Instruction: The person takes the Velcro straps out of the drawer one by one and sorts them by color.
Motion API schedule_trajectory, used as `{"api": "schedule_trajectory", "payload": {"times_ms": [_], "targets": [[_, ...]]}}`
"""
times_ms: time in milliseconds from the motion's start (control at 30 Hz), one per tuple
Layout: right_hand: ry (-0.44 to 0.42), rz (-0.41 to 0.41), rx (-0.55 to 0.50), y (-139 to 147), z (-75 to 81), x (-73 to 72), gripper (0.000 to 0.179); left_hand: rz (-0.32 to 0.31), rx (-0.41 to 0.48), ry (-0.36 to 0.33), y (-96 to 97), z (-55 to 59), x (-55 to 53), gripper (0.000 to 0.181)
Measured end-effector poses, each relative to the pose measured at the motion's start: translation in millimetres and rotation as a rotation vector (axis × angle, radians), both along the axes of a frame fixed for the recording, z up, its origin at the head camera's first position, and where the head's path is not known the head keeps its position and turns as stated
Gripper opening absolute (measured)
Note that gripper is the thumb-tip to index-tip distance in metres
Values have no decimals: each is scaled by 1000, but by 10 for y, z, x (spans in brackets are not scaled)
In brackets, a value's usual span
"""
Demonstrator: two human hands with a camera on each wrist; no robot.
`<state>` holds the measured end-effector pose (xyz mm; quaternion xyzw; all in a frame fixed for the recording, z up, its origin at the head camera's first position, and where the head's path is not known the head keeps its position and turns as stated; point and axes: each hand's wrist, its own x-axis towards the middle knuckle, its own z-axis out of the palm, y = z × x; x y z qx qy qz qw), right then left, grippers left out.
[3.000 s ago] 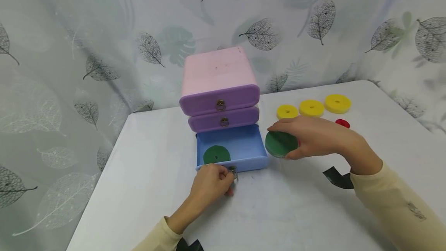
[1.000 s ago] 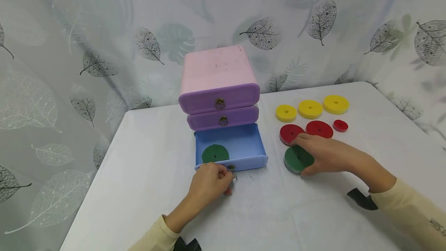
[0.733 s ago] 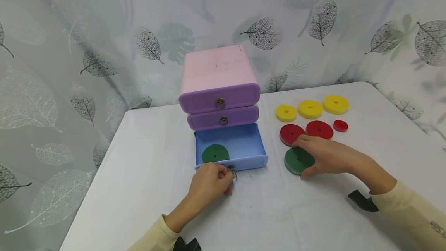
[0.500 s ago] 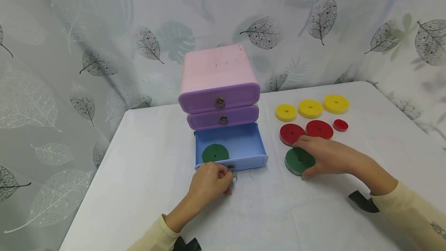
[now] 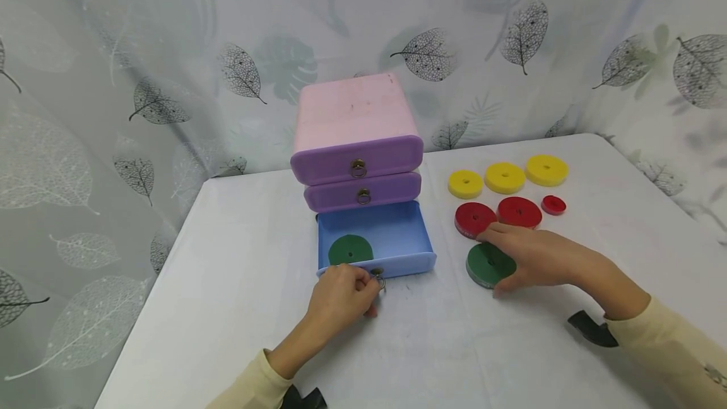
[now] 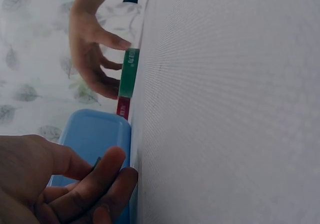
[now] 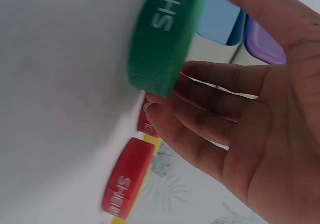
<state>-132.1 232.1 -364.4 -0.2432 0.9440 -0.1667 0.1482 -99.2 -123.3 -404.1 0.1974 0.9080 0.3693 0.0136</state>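
My left hand (image 5: pixel 343 295) pinches the metal ring pull (image 5: pixel 379 281) on the front of a pulled-out blue drawer (image 5: pixel 397 264). Inside that drawer, at its front left, lies a flat green disc (image 5: pixel 350 249) with a small centre hole. To the right, my right hand (image 5: pixel 545 257) spans a thick green ribbon roll (image 5: pixel 491 264) low on the tabletop, thumb at the near edge and fingers at the far side. White lettering runs along the roll's rim (image 7: pixel 165 43) in the right wrist view. Two red rolls (image 5: pixel 475 219) sit right behind it.
The pink drawer unit (image 5: pixel 358 106) has two closed purple drawers (image 5: pixel 358 161) above the blue one. Beyond the red rolls stand three yellow rolls (image 5: pixel 505 178) in a row, with a small red roll (image 5: pixel 553 205) at their right. A leaf-patterned curtain (image 5: pixel 238 30) hangs behind.
Since three seconds ago my right hand has brought the green roll from beside the drawer down and right onto the table, then nudged it slightly nearer. My left hand has stayed at the ring.
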Motion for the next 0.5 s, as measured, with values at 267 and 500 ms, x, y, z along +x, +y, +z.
{"api": "schedule_trajectory", "payload": {"times_ms": [267,500], "targets": [[114,17,4,-210,366,-74,76,-5,-6,3,0,-3,-8,29],[217,155,-69,-589,512,-220,59,-12,3,5,-5,-14,-13,28]]}}
